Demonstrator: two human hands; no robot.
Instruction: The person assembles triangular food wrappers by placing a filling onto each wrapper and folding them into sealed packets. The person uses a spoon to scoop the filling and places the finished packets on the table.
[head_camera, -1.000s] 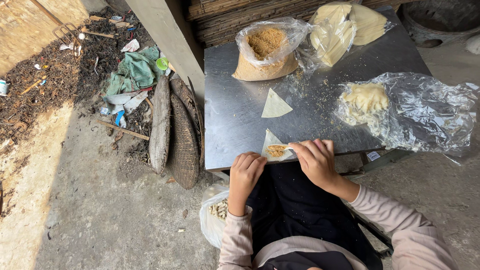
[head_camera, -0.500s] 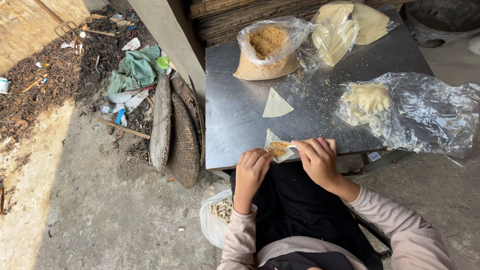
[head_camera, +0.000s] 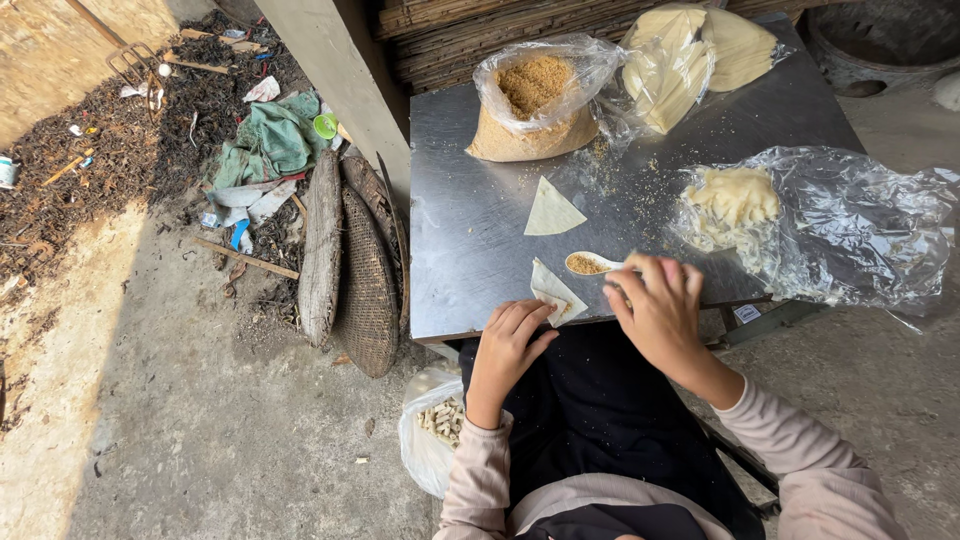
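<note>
The triangular wrapper (head_camera: 556, 291) lies at the near edge of the steel counter (head_camera: 470, 230), a little brown crumb filling already on it near its lower corner; it is not yet folded shut, so by the look of it the filling of this piece is under way and the closing is left. The left hand (head_camera: 508, 340) rests at the counter's edge with its fingertips on the wrapper's near corner, fingers fairly straight and close together, pinning rather than gripping. Just right of the wrapper, the right hand (head_camera: 660, 305) holds a small white spoon (head_camera: 590, 264) by its handle, fingers curled round it, the bowl loaded with brown crumbs and pointing left towards the wrapper, slightly above the counter as far as I can tell.

Beyond the wrapper, toward the middle of the counter, a second triangular sheet (head_camera: 551, 210) lies flat and bare, apparently waiting its turn; farther off stands an open plastic bag of crumb filling (head_camera: 530, 105); to the right of that, a bag of stacked pale wrappers (head_camera: 690, 60); right of the wrapper, a crumpled clear bag with pale dough scraps (head_camera: 740, 200). Below the wrapper, beside the person's lap, a white bag (head_camera: 435, 430) holds small pale pieces, perhaps the finished ones; I cannot tell for sure.
</note>
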